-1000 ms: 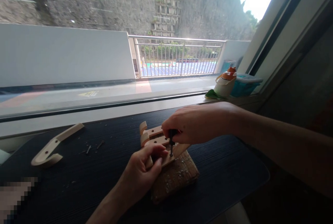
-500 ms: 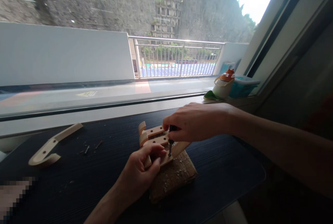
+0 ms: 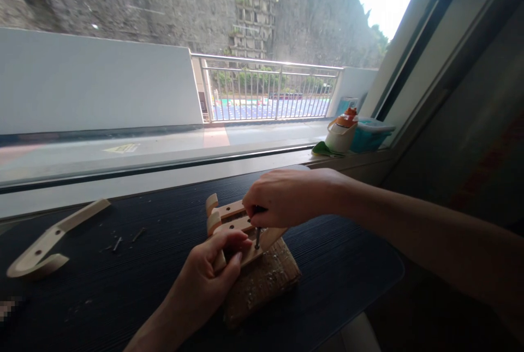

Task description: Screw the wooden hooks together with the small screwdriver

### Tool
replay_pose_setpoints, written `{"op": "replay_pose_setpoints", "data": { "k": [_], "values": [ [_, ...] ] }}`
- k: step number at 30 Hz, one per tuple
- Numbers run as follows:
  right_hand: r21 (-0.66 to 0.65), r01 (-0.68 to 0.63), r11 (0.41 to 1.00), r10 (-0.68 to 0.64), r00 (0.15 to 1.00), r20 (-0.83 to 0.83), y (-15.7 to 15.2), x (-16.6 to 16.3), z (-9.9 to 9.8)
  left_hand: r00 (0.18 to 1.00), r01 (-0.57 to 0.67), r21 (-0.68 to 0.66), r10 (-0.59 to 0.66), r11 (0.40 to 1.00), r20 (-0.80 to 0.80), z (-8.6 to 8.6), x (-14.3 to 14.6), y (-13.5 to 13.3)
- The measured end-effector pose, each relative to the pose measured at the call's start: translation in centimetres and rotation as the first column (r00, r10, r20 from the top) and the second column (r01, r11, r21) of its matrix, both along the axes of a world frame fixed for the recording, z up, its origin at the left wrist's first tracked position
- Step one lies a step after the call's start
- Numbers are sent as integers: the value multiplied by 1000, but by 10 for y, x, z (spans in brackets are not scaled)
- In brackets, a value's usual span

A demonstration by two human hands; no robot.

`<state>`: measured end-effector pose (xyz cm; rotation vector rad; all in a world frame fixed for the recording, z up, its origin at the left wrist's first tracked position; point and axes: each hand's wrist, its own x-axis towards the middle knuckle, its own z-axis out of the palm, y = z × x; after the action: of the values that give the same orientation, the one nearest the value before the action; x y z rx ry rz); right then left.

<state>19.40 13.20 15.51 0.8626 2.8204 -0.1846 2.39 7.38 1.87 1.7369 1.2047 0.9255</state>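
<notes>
In my right hand point(image 3: 286, 196), closed and palm down, is a screwdriver point(image 3: 257, 238), its handle mostly covered by the fingers. The upright shaft meets a hole in a pale wooden hook point(image 3: 250, 257). My left hand point(image 3: 204, 267) grips that hook by its curved end, thumb and fingers around it. Beneath lies a rough brown wooden board point(image 3: 274, 281). Beyond the held hook, two similar hooks point(image 3: 230, 209) with dark holes lie side by side across the board, curled ends to the left. A loose hook point(image 3: 49, 240) rests on the table at the left.
Two screws point(image 3: 118, 244) and small debris lie on the dark table point(image 3: 347, 275), between the loose hook and the board. On the window sill stand a white bottle with an orange top point(image 3: 341, 135), a teal box point(image 3: 373, 135) and a green item point(image 3: 323, 149). A window runs behind.
The whole view has shifted, so everything appears farther left. My right hand has turned slightly on the screwdriver, and its fingers now cover more of the handle. My left hand keeps its grip.
</notes>
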Motion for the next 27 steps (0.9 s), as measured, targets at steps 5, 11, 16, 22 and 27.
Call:
{"op": "replay_pose_setpoints", "data": {
  "k": [5, 11, 16, 22, 27],
  "values": [
    [28, 23, 999, -24, 999, 22, -5, 0, 5, 1000, -3, 9, 3, 1000, -6, -3, -2, 0],
    [-14, -14, 1000, 14, 998, 63, -6, -1, 11, 1000, 14, 11, -14, 1000, 4, -6, -3, 1],
    [-8, -34, 999, 34, 999, -4, -10, -6, 2, 1000, 17, 11, -17, 1000, -12, -5, -3, 2],
    [64, 85, 994, -76, 989, -126, -44, 21, -12, 999, -2, 60, 5, 998, -45, -3, -2, 1],
    [9, 242, 970, -235, 950, -204, -54, 54, -25, 1000, -20, 43, 20, 999, -8, -2, -2, 0]
  ]
}}
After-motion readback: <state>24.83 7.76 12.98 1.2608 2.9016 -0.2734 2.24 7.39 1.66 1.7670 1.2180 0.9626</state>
